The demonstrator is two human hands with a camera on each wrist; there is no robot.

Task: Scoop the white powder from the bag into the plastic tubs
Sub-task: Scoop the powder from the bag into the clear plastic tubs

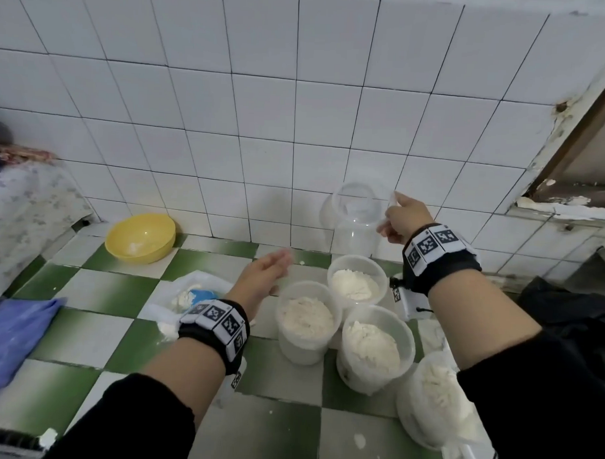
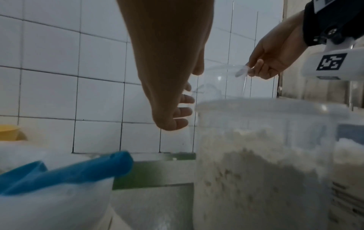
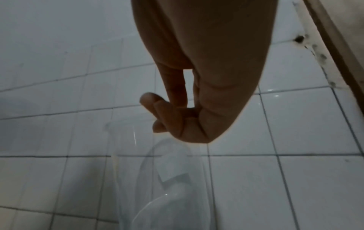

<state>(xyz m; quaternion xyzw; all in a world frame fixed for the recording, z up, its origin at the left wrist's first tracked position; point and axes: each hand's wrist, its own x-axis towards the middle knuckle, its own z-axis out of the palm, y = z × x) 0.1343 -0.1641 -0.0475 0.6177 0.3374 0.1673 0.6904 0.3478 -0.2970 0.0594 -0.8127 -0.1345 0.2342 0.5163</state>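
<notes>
An empty clear plastic tub (image 1: pixel 354 217) stands tilted by the tiled wall, and my right hand (image 1: pixel 390 214) pinches its rim from the right. The same pinch shows in the left wrist view, right hand (image 2: pixel 254 70) on the tub (image 2: pixel 222 82). In the right wrist view the tub (image 3: pixel 167 179) hangs below the curled fingers (image 3: pixel 157 109). My left hand (image 1: pixel 277 261) hovers open and blurred above the counter, holding nothing. The powder bag (image 1: pixel 175 304) lies left of it with a blue scoop (image 2: pixel 69 172) inside. Several tubs (image 1: pixel 306 318) (image 1: pixel 357 282) (image 1: pixel 374 345) hold white powder.
A yellow bowl (image 1: pixel 141 235) sits by the wall at the left. A blue plastic bag (image 1: pixel 9 336) lies on the green and white counter (image 1: pixel 86 290). A black bag (image 1: pixel 566 307) sits at the right. Another filled tub (image 1: pixel 432 395) stands under my right forearm.
</notes>
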